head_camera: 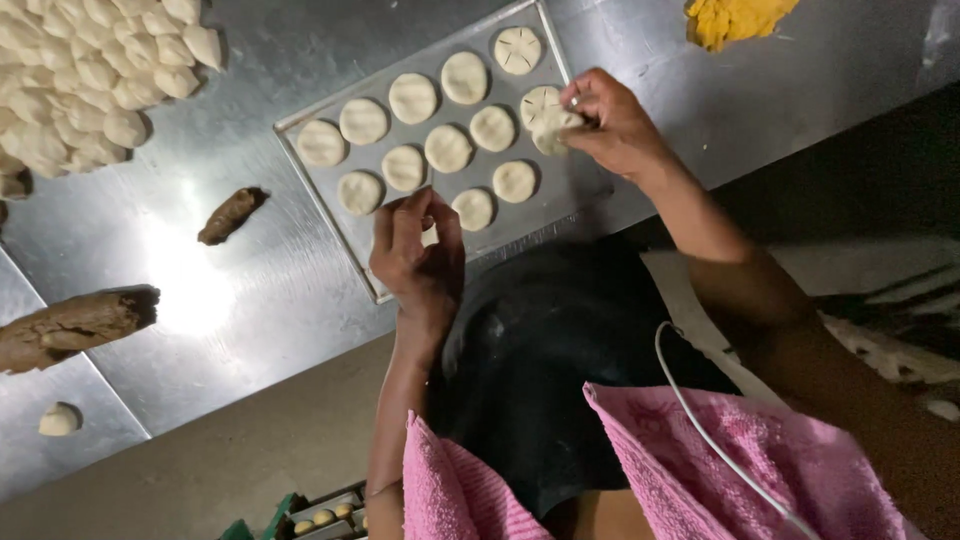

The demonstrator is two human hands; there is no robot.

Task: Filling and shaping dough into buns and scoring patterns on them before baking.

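Dough disc [553,128] pinched in my right hand [612,125], fingers closed round its edge, held just above the right end of the metal tray [300,165]; it hovers beside a scored disc [537,101] already lying there; my left hand [418,255] sits at the tray's near edge, fingers curled inward, apparently on a small pale piece, though what it grips I cannot tell for sure.

Risks, as judgement: disc is soft and held by one rim only; it could sag, stretch or fold if my pinch tightens; set down carelessly it could land touching its neighbour and stick; my left wrist hangs close to the nearest disc [473,208] and could dent it.

Appearance of held disc: pale cream, round, flattish, matte; faint lines seem pressed into its face, like the cross-cuts on the top disc [517,49]; other rounds on tray look smooth and unmarked.

Surroundings: steel table [250,290] with bright glare; heap of dough balls [90,75] at far left; brown filling rolls [70,328] near it; yellow lump [735,18] at top; pink towel [690,460] over my lap.
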